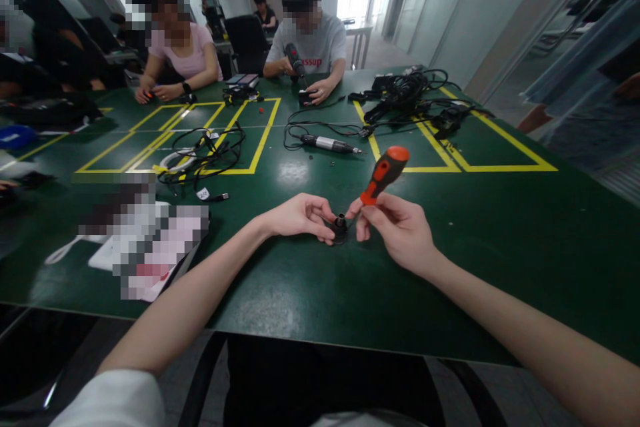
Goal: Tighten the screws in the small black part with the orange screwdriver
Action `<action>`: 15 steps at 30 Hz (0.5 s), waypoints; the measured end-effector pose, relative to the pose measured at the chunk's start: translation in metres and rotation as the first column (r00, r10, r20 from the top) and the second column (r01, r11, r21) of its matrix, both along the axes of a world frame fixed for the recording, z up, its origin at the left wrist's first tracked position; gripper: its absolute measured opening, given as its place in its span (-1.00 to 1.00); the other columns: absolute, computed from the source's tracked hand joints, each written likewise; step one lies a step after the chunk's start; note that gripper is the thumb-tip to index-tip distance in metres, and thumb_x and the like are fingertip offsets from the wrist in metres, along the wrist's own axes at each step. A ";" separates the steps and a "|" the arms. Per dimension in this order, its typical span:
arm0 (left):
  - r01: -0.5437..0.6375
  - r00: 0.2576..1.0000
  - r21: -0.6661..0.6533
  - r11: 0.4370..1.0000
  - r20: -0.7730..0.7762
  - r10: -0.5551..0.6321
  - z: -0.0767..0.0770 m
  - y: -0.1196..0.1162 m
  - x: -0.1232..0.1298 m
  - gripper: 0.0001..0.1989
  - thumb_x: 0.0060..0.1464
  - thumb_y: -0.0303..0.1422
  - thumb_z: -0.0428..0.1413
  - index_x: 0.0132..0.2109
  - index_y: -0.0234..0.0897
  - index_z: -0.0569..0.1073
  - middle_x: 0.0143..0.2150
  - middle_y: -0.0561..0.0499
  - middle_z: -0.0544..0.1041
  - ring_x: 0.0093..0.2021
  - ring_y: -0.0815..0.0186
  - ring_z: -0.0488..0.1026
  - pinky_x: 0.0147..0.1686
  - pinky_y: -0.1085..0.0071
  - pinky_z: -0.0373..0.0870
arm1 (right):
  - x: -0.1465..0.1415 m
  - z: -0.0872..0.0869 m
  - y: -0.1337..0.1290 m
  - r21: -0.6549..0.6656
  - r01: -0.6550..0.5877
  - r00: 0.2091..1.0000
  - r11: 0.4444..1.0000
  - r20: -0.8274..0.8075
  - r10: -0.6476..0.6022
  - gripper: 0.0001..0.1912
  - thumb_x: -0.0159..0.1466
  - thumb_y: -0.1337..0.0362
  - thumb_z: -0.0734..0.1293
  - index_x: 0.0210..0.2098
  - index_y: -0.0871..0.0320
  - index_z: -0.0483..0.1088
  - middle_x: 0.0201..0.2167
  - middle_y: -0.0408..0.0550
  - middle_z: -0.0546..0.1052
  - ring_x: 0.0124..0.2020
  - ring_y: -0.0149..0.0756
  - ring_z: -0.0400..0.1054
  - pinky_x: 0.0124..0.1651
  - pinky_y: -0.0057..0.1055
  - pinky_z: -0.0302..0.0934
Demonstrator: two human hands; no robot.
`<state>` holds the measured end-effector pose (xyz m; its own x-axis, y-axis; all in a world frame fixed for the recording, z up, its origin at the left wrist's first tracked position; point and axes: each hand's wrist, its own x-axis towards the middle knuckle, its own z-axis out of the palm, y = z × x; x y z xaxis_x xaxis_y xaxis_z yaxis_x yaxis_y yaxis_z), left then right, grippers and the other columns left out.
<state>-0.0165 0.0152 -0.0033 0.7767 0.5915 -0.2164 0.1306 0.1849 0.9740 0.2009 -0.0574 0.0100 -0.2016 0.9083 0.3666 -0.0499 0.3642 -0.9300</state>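
My left hand (307,217) has its thumb and fingers closed around a small dark round part (341,229) on the green table. A short metallic cylinder stands up from the top of that part. In my right hand (403,227) is a screwdriver (385,177) with an orange and dark grey handle, tilted so its butt points up and away to the right. Its shaft runs down toward the small part, but its tip is too small to make out. My right fingertips are close beside the part.
A corded electric screwdriver (330,144) lies ahead. Black cables are heaped at the right (405,97) and left (220,153), near yellow tape. Phones (165,247) lie by my left forearm. Across the table, a person in a grey shirt (320,40) holds a power drill (295,60).
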 end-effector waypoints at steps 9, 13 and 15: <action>0.019 0.999 0.014 1.000 0.039 -0.020 0.001 0.001 0.000 -0.48 -0.14 -0.48 0.46 0.01 -0.40 0.53 -0.22 -0.07 0.70 -0.35 0.33 0.68 -0.28 0.45 0.57 | -0.001 -0.002 -0.003 0.023 -0.043 0.997 0.999 -0.058 0.045 -0.66 0.34 -0.03 0.47 -0.24 0.11 0.44 -0.45 -0.13 0.60 -0.54 -0.38 0.47 -0.44 -0.43 0.42; 0.005 1.000 0.027 1.000 0.026 -0.006 0.002 0.001 0.001 -0.42 -0.17 -0.51 0.46 0.04 -0.37 0.50 -0.23 -0.05 0.70 -0.35 0.32 0.69 -0.27 0.45 0.57 | -0.001 0.000 -0.002 0.013 0.011 1.000 1.000 -0.001 -0.011 -0.63 0.33 -0.06 0.47 -0.32 0.12 0.46 -0.47 -0.10 0.59 -0.54 -0.36 0.46 -0.45 -0.39 0.41; -0.002 1.000 0.032 0.999 0.025 0.001 0.001 0.000 0.001 -0.50 -0.17 -0.48 0.48 -0.06 -0.37 0.49 -0.24 -0.07 0.70 -0.35 0.32 0.68 -0.29 0.47 0.56 | -0.001 0.002 -0.002 0.023 0.025 1.000 0.999 0.004 -0.025 -0.62 0.30 -0.07 0.50 -0.34 0.11 0.47 -0.52 -0.13 0.55 -0.56 -0.35 0.44 -0.47 -0.38 0.39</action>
<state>-0.0156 0.0155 -0.0024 0.7807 0.5989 -0.1784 0.1063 0.1541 0.9823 0.1998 -0.0594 0.0115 -0.1806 0.9043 0.3868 -0.0361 0.3869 -0.9214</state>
